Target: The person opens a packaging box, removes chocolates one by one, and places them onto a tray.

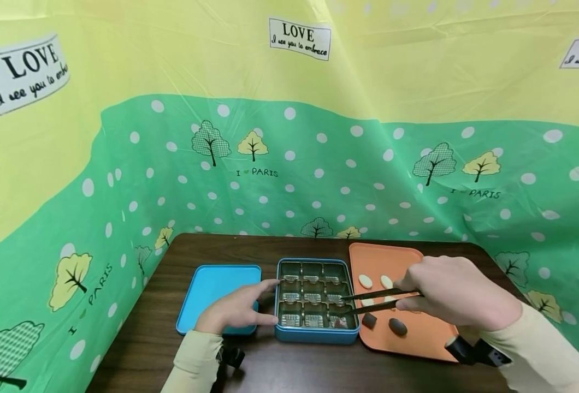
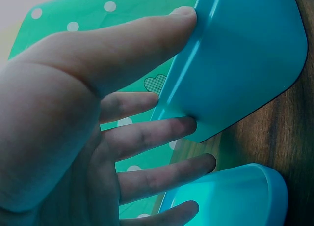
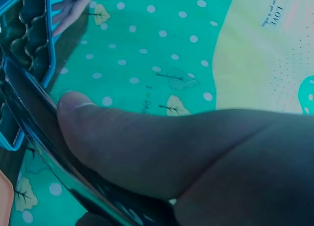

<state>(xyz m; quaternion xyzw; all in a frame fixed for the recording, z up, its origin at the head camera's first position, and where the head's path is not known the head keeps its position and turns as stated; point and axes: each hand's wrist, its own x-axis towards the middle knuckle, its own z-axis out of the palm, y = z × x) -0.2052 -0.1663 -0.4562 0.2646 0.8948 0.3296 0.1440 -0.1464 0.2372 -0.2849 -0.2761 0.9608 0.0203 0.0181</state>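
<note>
My right hand [image 1: 447, 289] grips a pair of black tongs [image 1: 375, 308], whose two arms reach left over a blue box [image 1: 314, 334]. The tong tips stand apart above its right-hand compartments; whether they hold anything I cannot tell. Inside the box is a dark plastic insert [image 1: 314, 295] divided into several compartments. With fingers spread and mostly straight, my left hand [image 1: 242, 308] touches the box's left side. In the left wrist view, the thumb [image 2: 184, 14] lies at the box's rim. Pale oval pieces [image 1: 365, 281] and dark brown pieces [image 1: 397, 326] lie on an orange tray [image 1: 412, 348].
A blue lid [image 1: 220, 278] lies on the dark wooden table [image 1: 142, 333], partly behind my left hand. The orange tray stands close against the box's right side. A green and yellow printed cloth [image 1: 289, 164] hangs around the table's back and sides.
</note>
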